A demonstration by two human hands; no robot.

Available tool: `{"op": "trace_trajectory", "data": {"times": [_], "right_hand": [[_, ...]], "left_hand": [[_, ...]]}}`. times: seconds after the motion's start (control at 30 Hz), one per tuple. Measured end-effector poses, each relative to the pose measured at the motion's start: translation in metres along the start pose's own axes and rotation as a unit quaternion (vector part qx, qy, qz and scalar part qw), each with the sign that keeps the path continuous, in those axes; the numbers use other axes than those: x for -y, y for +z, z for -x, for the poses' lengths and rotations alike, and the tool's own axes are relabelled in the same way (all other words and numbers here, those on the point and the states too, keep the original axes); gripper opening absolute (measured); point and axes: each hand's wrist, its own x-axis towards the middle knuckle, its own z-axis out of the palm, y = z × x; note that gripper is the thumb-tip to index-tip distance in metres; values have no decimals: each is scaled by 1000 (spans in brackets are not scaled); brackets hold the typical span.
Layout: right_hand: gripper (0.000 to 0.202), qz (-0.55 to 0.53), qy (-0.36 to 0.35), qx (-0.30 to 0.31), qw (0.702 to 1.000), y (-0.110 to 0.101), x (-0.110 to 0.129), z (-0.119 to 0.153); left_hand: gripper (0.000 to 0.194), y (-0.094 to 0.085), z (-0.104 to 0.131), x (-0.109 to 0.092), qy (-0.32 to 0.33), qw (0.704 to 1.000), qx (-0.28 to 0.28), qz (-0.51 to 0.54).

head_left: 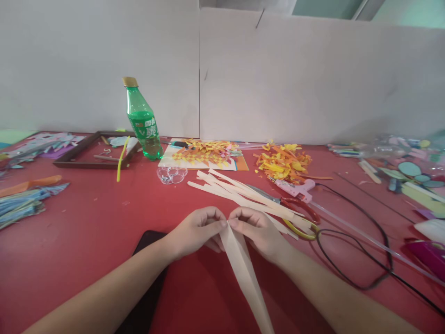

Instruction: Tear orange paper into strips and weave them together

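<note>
A long cream paper strip (243, 271) hangs from my fingertips toward the bottom of the view, with a lengthwise crease along it. My left hand (200, 229) pinches its top end between thumb and forefinger. Right beside it, my right hand (259, 227) pinches the same end, the two thumbs nearly touching. Just beyond my hands lies a loose bunch of cream paper strips (239, 192), partly over scissors (301, 206) with red and yellow handles. A black phone-like slab (146, 278) is partly hidden under my left forearm.
A green soda bottle (142, 120) stands by a brown frame (90, 164). Yellow and orange paper pieces (285, 162) are heaped near a pink glue gun (297, 189), whose black cord (382, 232) loops right. Blue paper bundles (28, 204) lie left; a clear flower-shaped dish (172, 175) sits mid-table.
</note>
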Motion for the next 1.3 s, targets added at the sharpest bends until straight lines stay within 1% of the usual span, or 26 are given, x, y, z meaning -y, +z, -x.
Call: {"op": "trace_trajectory", "data": {"times": [0.27,0.43,0.67,1.03,1.13,1.3], "right_hand": [[24,55,-27,-21,998,3,8,1],[21,54,-46,-32,997,5,8,3],[21,59,-66,-46,995,6,6,5],[20,63,-70,-57,994,6,3,6],[20,61,-66,-51,995,6,5,5],[24,50,-23,3,998,3,8,4]], "left_hand": [[21,-2,0,1,52,997,-7,-48],[21,-1,0,1,54,998,-17,-40],[22,-1,0,0,52,999,-15,-4],[21,-1,2,0,55,998,-10,15],[21,-1,2,-1,52,999,-11,-7],[21,-1,1,0,38,998,8,-48]]}}
